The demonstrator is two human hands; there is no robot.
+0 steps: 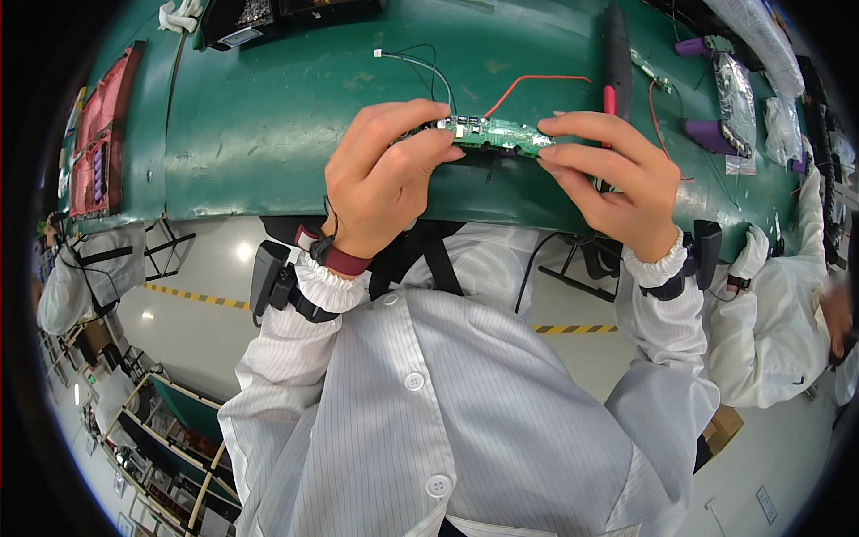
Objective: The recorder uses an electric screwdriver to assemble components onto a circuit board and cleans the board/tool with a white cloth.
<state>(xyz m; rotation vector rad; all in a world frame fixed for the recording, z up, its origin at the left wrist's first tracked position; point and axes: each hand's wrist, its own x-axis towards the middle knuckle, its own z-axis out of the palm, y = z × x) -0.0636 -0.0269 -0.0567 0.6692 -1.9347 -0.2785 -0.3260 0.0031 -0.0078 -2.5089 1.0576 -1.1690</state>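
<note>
Both my hands hold a narrow green circuit board [501, 136] level above the green work table. My left hand [380, 174] pinches its left end between thumb and fingers. At the opposite end, the fingertips and thumb of my right hand [622, 170] grip the board's tip. A red wire [528, 79] rises from the board's upper edge and bends to the right. Thin black and grey leads [438, 72] run up from near its left end to a small white connector [378, 54]. My left fingers cover part of the board.
A long black tool with a red part [616, 63] lies beyond my right hand. Farther right are purple parts [707, 136], clear plastic bags [783, 130] and another wired board [649, 67]. A red tray [103, 134] stands at left, a black bin [242, 22] at the back. A co-worker [769, 331] sits right.
</note>
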